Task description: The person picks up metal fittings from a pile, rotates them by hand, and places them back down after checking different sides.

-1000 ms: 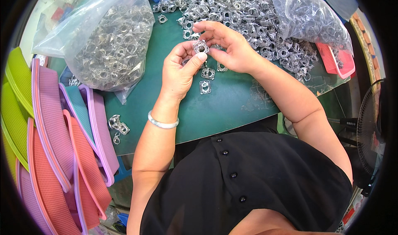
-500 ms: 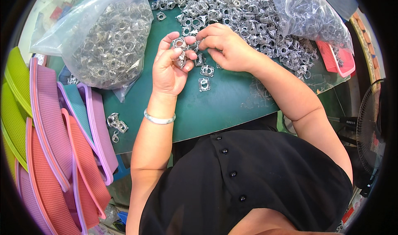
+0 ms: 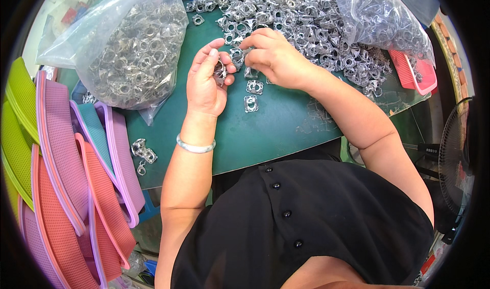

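Observation:
My left hand (image 3: pixel 206 82) is raised over the green table, its thumb and fingers curled round a silver cast-metal part (image 3: pixel 220 72) with a round opening. My right hand (image 3: pixel 273 57) is just beside it, fingers bent and pressed together. At its fingertips, between the two hands, is a second silver metal part (image 3: pixel 236 57); the fingers partly hide the grip. Below the right hand a further part (image 3: pixel 250 73) shows in part. Nearer me two squarish metal parts, an upper one (image 3: pixel 254 87) and a lower one (image 3: pixel 250 104), lie in a line on the table.
A large heap of similar metal parts (image 3: pixel 286 13) covers the far table (image 3: pixel 286 131). Clear plastic bags of them stand at left (image 3: pixel 138 59) and far right (image 3: pixel 380 21). Also here: a pink basket (image 3: pixel 421 77), stacked coloured mesh baskets (image 3: pixel 61 156), a few loose parts (image 3: pixel 144 151), a fan (image 3: pixel 451 156).
The upper of the metal parts at my left fingers no longer shows there; one part remains in that hand. The left fingers have closed further, and the right fingers have shifted slightly.

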Demonstrator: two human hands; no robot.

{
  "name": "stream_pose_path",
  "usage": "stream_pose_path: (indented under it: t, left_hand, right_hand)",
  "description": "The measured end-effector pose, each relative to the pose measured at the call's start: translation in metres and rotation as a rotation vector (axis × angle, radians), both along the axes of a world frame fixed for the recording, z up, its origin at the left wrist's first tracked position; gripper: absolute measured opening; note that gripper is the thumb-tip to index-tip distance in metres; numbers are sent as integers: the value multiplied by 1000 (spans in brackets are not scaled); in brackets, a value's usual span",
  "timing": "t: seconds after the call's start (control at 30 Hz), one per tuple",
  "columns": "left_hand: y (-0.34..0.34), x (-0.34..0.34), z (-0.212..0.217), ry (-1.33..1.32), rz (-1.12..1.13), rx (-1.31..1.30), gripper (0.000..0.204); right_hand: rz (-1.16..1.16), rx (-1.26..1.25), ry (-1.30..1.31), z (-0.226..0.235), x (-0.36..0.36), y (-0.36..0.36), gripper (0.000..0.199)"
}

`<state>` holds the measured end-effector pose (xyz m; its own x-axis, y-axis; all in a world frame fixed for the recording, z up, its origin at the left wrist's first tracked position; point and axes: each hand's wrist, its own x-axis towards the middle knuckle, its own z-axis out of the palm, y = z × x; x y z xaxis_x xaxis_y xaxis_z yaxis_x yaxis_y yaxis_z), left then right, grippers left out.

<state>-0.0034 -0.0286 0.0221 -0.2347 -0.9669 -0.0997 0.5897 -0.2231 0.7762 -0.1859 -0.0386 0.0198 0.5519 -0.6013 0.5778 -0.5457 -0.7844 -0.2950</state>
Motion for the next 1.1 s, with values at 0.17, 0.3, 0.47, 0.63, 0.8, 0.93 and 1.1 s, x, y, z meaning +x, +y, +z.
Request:
stream_pose_path:
  t: [0.17,0.3,0.47,0.63,0.8,0.93,1.1]
  left_hand:
    - [2,-1,2,-242,-8,-36,19]
    - [5,-5,4,-383,-86,-35,22]
    - [7,-7,1,-391,-107,-67,20]
    - [7,-10,-1,-358,-5,-177,24]
    - [9,-12,0,-323,36,-231,26]
    - [8,-12,-2,-362,73,-309,27]
    - [8,-13,-4,-405,94,-360,27]
  right_hand:
    - [11,124,-228,12,-2,-1,10]
    - [0,157,-355,11,-3,-1,10]
    - [15,132,-384,12,-3,0,11]
    - [62,275,-464,11,-1,2,22]
    - [95,297,-497,10,-1,4,36]
    - [114,337,-490,11,-1,6,44]
    - [104,274,-551,9,2,3,45]
